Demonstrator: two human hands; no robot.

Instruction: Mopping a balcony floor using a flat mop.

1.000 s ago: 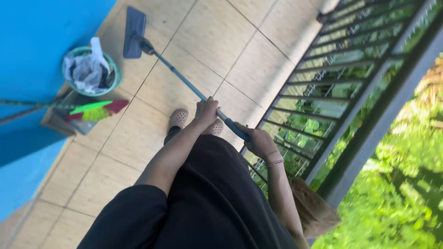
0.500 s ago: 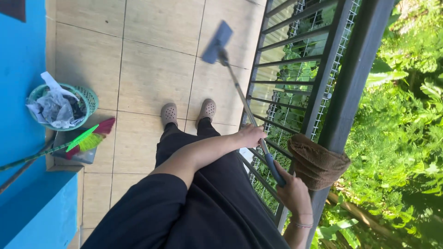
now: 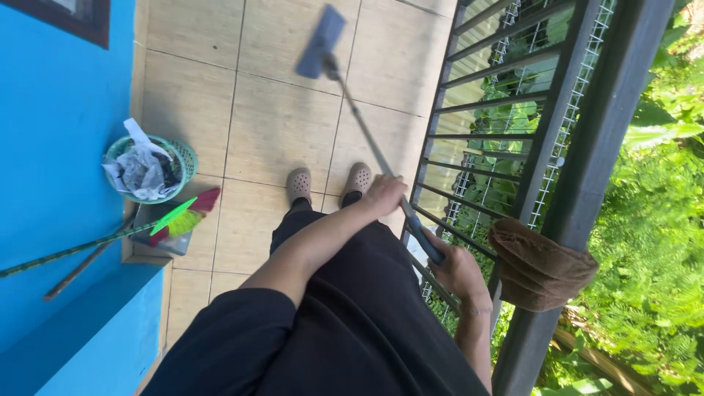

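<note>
On the tiled floor at 11 o'clock from our hands lies the mop head (image 3: 320, 42); handle runs 11-to-5. Left hand (image 3: 383, 196), nearer it, grasps mid-shaft; right hand (image 3: 456, 268) clenches the grip end

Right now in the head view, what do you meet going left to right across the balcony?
Blue wall → green waste basket → beige clogs → mop handle → dark railing → brown cloth on the railing post → greenery.

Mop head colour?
Blue, on the flat mop head, blurred by motion. The head view shows it, out on the beige tiled floor.
</note>
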